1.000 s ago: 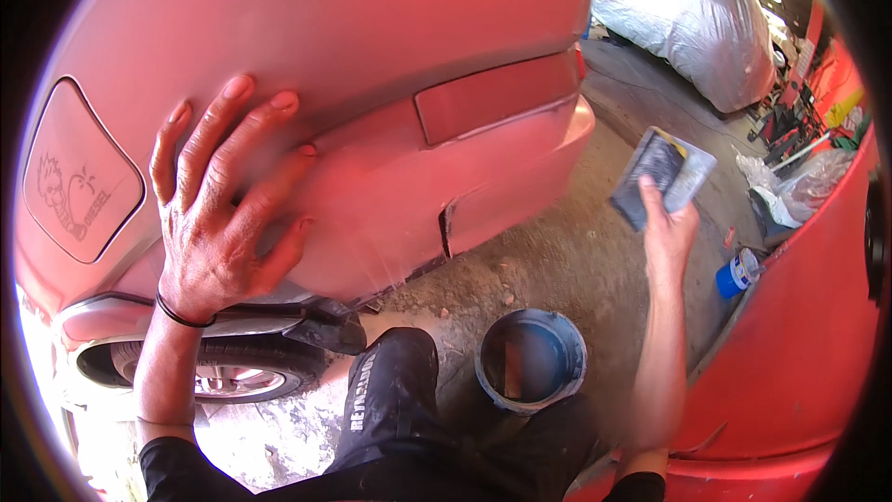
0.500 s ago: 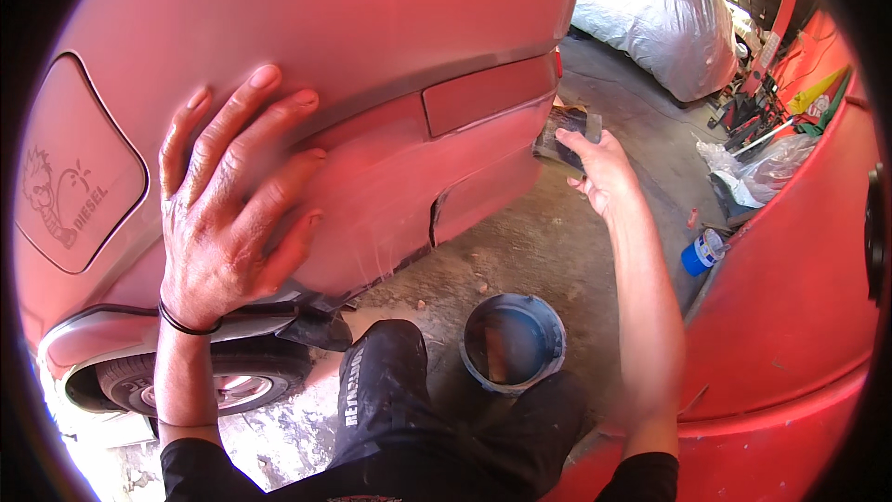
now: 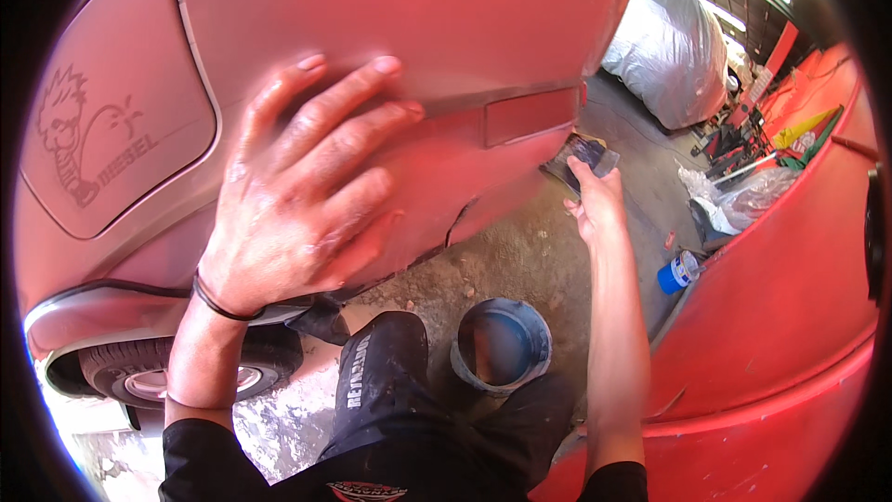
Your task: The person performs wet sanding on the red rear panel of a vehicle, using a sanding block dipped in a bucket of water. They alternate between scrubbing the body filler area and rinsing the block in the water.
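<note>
The dull red body panel [image 3: 446, 28] of a vehicle fills the upper left. My left hand [image 3: 307, 177] is in front of it, palm toward the panel and fingers spread; whether it touches the paint I cannot tell. Nothing shows in it. My right hand [image 3: 599, 200], beyond the panel's far lower end, grips a dark sheet that looks like sandpaper [image 3: 587, 160] between thumb and fingers. A fuel flap [image 3: 121, 121] with a cartoon drawing lies left of my left hand. Between my knees stands a blue-grey bucket [image 3: 546, 353] holding cloudy water and a brownish piece.
A wheel [image 3: 200, 376] sits under the arch at lower left. Close on my right is another red vehicle body panel [image 3: 743, 316]. Beside it are a blue can [image 3: 678, 272] and clear plastic sheeting [image 3: 753, 197]. A silver-covered vehicle [image 3: 669, 46] stands farther back.
The view has shifted, so the fuel flap appears larger and higher. My left hand has moved right along the panel. My right hand still holds the sandpaper near the panel's far end.
</note>
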### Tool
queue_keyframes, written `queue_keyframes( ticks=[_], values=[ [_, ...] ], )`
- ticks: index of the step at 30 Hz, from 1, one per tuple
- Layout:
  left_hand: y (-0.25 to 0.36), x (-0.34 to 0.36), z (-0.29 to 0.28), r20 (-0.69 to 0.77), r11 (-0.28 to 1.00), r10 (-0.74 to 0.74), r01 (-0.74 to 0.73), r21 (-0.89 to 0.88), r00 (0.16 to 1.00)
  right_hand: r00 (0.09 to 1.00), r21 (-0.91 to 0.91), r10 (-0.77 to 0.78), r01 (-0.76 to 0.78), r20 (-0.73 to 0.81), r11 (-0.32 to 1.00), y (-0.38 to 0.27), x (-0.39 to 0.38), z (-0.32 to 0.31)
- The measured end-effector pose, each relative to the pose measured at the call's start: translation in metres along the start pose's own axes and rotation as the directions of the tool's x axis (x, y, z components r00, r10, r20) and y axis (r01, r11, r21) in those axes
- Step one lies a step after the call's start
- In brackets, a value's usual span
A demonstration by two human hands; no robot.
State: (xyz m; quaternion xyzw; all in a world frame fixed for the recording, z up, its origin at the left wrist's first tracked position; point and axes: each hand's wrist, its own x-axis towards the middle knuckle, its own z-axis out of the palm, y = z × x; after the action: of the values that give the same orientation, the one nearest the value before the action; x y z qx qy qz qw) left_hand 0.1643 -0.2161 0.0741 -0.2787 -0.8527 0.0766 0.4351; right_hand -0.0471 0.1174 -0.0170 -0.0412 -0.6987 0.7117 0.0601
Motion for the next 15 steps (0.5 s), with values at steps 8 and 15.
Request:
queue_keyframes(
  ticks=[8,15],
  values=[
    [-0.004,-0.003,0.004,-0.021,0.998,-0.014,0.013,-0.058,1.000,0.999,0.060,-0.026,0.029,-0.041,0.998,0.006,-0.032,0.012],
    [0.007,0.007,0.005,0.057,0.998,-0.014,0.011,0.062,0.998,0.980,0.179,-0.079,0.112,-0.185,0.978,0.028,-0.040,0.017]
  ],
)
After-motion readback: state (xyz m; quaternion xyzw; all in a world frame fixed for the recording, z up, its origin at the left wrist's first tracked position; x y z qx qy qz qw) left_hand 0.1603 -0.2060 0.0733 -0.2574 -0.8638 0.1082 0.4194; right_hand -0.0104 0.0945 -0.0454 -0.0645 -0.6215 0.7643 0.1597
